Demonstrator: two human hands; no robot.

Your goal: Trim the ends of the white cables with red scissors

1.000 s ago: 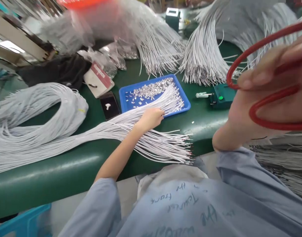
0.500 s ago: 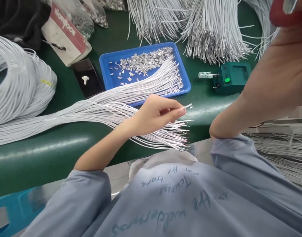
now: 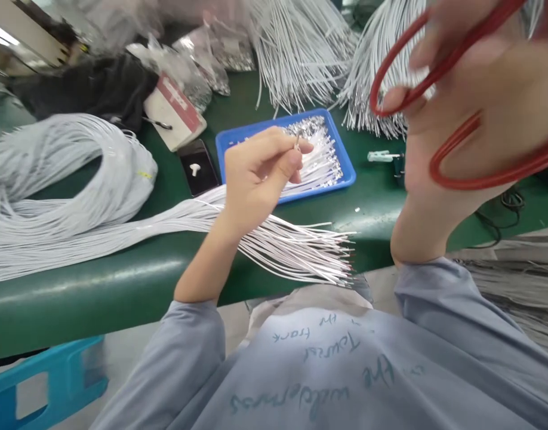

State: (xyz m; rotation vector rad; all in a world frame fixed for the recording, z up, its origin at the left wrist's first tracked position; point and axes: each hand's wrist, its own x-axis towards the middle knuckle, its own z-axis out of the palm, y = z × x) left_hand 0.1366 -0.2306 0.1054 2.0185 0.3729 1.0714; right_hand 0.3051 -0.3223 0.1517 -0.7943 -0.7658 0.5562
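Observation:
My left hand (image 3: 260, 179) is raised over the near edge of the blue tray (image 3: 285, 198), thumb and forefinger pinched on a small metal terminal (image 3: 297, 141). Whether a wire is joined to it, my fingers hide. Inside the tray lie loose metal terminals (image 3: 312, 124) and the ends of a white wire bundle. Below my left forearm, more white wires (image 3: 301, 251) fan out with their tips to the right. My right hand (image 3: 471, 119), blurred and close to the camera, holds red-handled scissors (image 3: 484, 181) by their loops; their blades cannot be made out.
A phone (image 3: 197, 167) with a white earbud (image 3: 194, 170) lies left of the tray, beside a box (image 3: 175, 113). Coiled white wire (image 3: 131, 167) is farther left. A clip-like piece (image 3: 380, 156) lies right. White wire bundles (image 3: 301, 54) hang behind. A tiny white scrap (image 3: 357, 209) rests on the green table.
My left hand has moved left and up, its fingers now pointing upward. My right hand has come down into view, showing the red scissor loops. A white scrap now shows on the table.

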